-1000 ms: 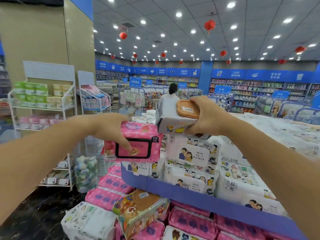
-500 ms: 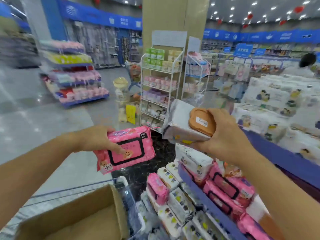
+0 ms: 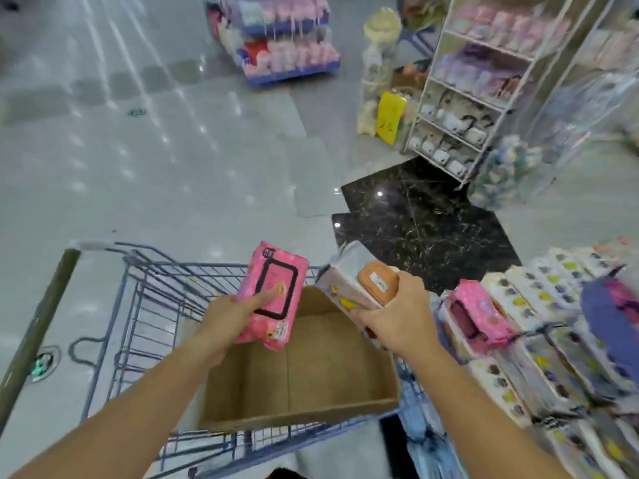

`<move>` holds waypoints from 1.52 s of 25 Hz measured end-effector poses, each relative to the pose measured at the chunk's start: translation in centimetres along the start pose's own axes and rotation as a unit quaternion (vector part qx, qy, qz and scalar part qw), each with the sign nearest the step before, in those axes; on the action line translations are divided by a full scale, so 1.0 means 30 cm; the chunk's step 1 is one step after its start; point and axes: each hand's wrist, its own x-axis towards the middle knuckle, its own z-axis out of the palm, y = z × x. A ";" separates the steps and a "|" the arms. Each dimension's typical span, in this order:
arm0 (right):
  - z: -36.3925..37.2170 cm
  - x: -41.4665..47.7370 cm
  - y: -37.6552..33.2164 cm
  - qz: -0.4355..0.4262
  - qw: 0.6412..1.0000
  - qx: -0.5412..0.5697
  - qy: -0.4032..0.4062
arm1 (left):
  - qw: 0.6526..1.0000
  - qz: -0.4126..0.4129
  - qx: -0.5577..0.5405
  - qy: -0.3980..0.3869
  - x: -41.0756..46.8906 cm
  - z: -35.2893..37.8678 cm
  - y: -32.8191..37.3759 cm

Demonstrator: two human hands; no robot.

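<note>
My left hand (image 3: pixel 226 318) grips a pink wet-wipe pack (image 3: pixel 273 292) with a black-framed flap, thumb lying across its face. My right hand (image 3: pixel 397 316) grips a white wipe pack with an orange lid (image 3: pixel 359 285), fingers curled round its near end. Both packs hang above an open cardboard box (image 3: pixel 311 371) that sits inside a blue wire shopping cart (image 3: pixel 145 305). The box shows nothing inside.
A display of white and pink wipe packs (image 3: pixel 539 323) runs along the right. A white wire rack (image 3: pixel 477 98) with goods stands at the back right, a low shelf unit (image 3: pixel 283 39) farther off. The cart's handle (image 3: pixel 38 333) is at the left. Grey floor lies beyond.
My view has swung left and down from the display to the cart. Both hands carried their packs along and now hold them over the cardboard box.
</note>
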 end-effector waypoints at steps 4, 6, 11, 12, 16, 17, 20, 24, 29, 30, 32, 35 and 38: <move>0.343 0.037 0.060 0.095 0.992 -0.042 -0.067 | 0.995 -0.082 -0.035 0.038 0.219 -0.063 -0.194; 0.489 0.057 0.109 0.145 0.984 -0.050 -0.093 | 0.992 -0.117 -0.033 0.045 0.321 -0.060 -0.283; 0.872 0.137 0.357 0.239 0.964 -0.058 -0.097 | 0.980 -0.181 -0.052 0.061 0.575 0.024 -0.628; 0.936 0.150 0.407 0.256 0.960 -0.059 -0.090 | 0.977 -0.193 -0.060 0.066 0.613 0.042 -0.694; 1.170 0.201 0.593 0.288 0.953 -0.076 -0.058 | 0.969 -0.220 -0.074 0.087 0.782 0.103 -0.916; 1.219 0.212 0.621 0.292 0.952 -0.076 -0.052 | 0.968 -0.220 -0.079 0.089 0.816 0.111 -0.954; 1.352 0.244 0.653 0.304 0.949 -0.080 -0.041 | 0.969 -0.208 -0.092 0.097 0.926 0.123 -1.034; 1.475 0.258 0.625 0.307 0.948 -0.076 -0.028 | 0.971 -0.204 -0.083 0.091 1.017 0.104 -1.093; 1.527 0.245 0.638 0.229 0.963 -0.053 -0.130 | 0.974 -0.194 -0.066 0.100 1.046 0.070 -1.131; 1.527 0.244 0.652 0.215 0.965 -0.029 -0.150 | 0.977 -0.184 -0.049 0.099 1.043 0.066 -1.135; 1.528 0.247 0.670 0.187 0.969 -0.023 -0.159 | 0.985 -0.147 0.024 0.092 1.045 0.056 -1.147; 1.529 0.265 0.655 0.164 0.971 -0.037 -0.172 | 0.974 -0.105 0.159 0.125 1.069 0.048 -1.129; 1.486 0.272 0.607 0.188 0.962 -0.004 -0.197 | 0.966 -0.116 0.201 0.117 1.062 0.018 -1.039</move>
